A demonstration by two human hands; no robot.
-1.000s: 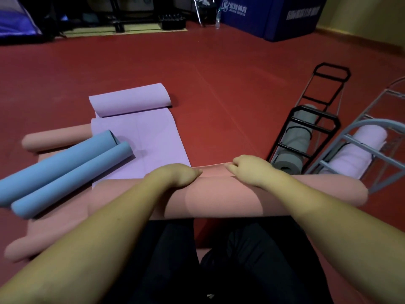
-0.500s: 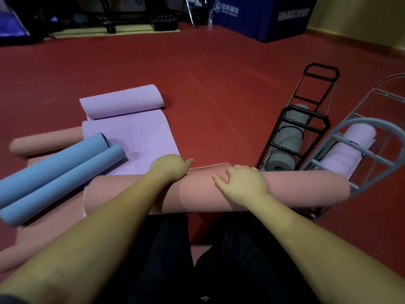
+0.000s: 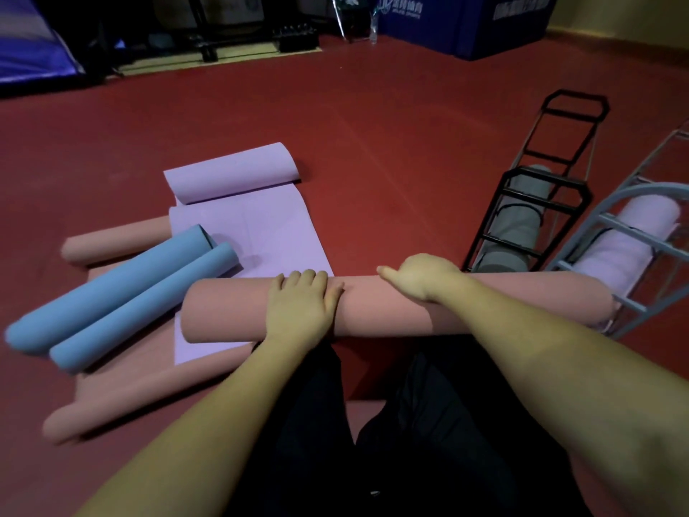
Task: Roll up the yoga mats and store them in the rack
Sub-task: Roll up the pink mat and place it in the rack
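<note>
From the head view we see our left hand (image 3: 300, 309) draped over the top of the pink roll (image 3: 380, 311), fingers curled down its far side and gripping it near the middle. Our right hand (image 3: 423, 279) lies on the same roll a little further right, thumb pointing left; its fingers fold over the far side out of sight, so we take it as holding the roll, though we cannot see the fingertips. The pink roll lies crosswise on the red floor (image 3: 373, 128) just ahead of our dark-trousered knees, its left end resting on the flat part of a lilac mat (image 3: 253, 233) and its right end touching the foot of the blue rack (image 3: 634, 225). The lilac mat is half unrolled, its rolled end at the far side. Two blue rolls (image 3: 123, 296) lie side by side at the left, on top of a spread pink mat (image 3: 123, 382) whose near and far ends are curled. At the right a black rack (image 3: 540, 188) holds a grey roll (image 3: 510, 233), and the blue rack beside it holds a pale lilac roll (image 3: 626, 240). Dark equipment and a blue block (image 3: 466, 20) stand along the far edge.
</note>
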